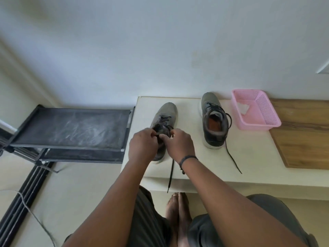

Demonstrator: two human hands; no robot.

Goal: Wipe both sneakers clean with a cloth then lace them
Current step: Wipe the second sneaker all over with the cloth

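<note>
Head view: both hands, left hand (142,146) and right hand (179,145), pinch the black lace (171,172) over the left grey sneaker (164,114), no readable branding, while the right grey sneaker (213,120) sits beside a pink basket (256,111).

Pale rectangular counter (249,157) set against the wall, carrying two grey lace-up sneakers side by side, toes toward the wall. Left grey sneaker (166,111) near the counter's left edge; right grey sneaker (213,120) to its right, slightly farther back. Both hands, left hand (142,146) and right hand (179,144), over the left sneaker's heel end, each grip on its black lace (171,173), whose free end hangs over the counter's front edge. Pink plastic mesh basket (265,111) just right of the right sneaker, a white cloth (242,108) inside. Brown wooden board (302,132) right of the basket. Black metal shoe rack (71,129) left of the counter.
</note>
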